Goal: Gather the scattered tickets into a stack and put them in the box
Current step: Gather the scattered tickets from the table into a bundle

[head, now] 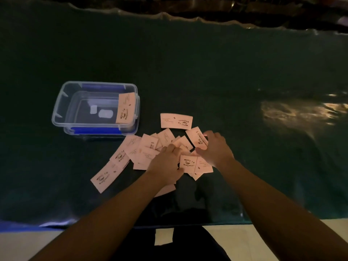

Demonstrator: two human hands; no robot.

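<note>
Several pale pink tickets (145, 151) with a coffee-cup print lie scattered and overlapping on the dark green table cover. One ticket (176, 120) lies apart at the far side, and another (103, 177) sticks out at the near left. A single ticket (125, 107) leans against the right inner wall of the clear plastic box (58, 110). My left hand (166, 164) rests palm down on the middle of the pile. My right hand (214, 147) presses on the tickets at the right, its fingers on a ticket (196, 137). Whether either hand grips a ticket is hidden.
The box has blue clip handles on its near and far sides and two small white labels on its bottom. The table's near edge (56, 223) runs below my forearms, with pale floor beyond it. A bright reflection (301, 112) lies on the cover at the right.
</note>
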